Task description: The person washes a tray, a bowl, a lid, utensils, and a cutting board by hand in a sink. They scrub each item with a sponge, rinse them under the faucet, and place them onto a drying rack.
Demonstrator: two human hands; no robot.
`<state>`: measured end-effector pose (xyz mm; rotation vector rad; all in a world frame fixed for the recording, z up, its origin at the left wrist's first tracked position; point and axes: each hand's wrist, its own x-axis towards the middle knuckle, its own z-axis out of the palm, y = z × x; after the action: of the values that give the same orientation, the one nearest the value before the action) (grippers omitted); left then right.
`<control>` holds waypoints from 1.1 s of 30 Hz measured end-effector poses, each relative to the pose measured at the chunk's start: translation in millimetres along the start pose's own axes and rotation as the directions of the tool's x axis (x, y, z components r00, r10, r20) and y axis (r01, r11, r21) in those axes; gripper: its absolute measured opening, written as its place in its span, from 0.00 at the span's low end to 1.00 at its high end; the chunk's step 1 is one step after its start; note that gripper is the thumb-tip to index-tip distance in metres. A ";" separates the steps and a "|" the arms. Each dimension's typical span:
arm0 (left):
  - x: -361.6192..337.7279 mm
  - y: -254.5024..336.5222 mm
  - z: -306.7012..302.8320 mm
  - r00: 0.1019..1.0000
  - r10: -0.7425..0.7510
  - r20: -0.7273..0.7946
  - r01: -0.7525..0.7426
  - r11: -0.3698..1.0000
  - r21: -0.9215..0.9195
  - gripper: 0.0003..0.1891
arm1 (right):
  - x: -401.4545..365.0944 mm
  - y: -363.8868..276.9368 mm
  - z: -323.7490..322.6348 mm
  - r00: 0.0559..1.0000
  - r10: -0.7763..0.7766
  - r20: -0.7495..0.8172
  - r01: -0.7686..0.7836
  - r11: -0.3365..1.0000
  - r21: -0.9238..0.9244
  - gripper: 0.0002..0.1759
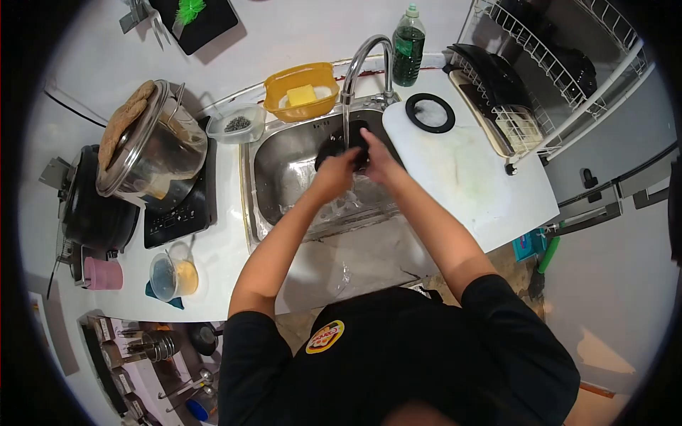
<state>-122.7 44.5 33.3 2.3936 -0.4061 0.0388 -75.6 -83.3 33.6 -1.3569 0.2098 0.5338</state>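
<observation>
Water runs from the curved faucet (pixel 364 53) into the steel sink (pixel 273 170). Under the stream, a black item (pixel 334 145), round in outline, is held over the basin. My left hand (pixel 335 175) is at its near side, fingers blurred and partly hidden against the dark surface. My right hand (pixel 380 157) is wrapped round its right edge, thumb on top. A yellow sponge (pixel 302 96) sits in a yellow basin (pixel 312 112) behind the sink. A black ring-rimmed lid (pixel 450 116) lies on the white board right of the sink.
A green soap bottle (pixel 408 50) stands behind the sink. To the right is a wire dish rack (pixel 529 128) with black pans. At left are a steel pot (pixel 167 160) on a black cooktop (pixel 170 226), a clear bowl (pixel 249 131) and a plastic tub (pixel 165 277).
</observation>
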 end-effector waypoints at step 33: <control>37.2 -34.7 25.3 0.795 -0.275 0.541 0.604 0.445 -0.661 0.17 | -90.8 -237.8 -151.4 0.571 -0.683 -0.455 0.721 0.683 -0.120 0.21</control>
<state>-79.0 42.2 -3.0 1.4611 0.0992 -0.7127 -16.0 -278.8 248.1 -1.3420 0.0573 -0.5016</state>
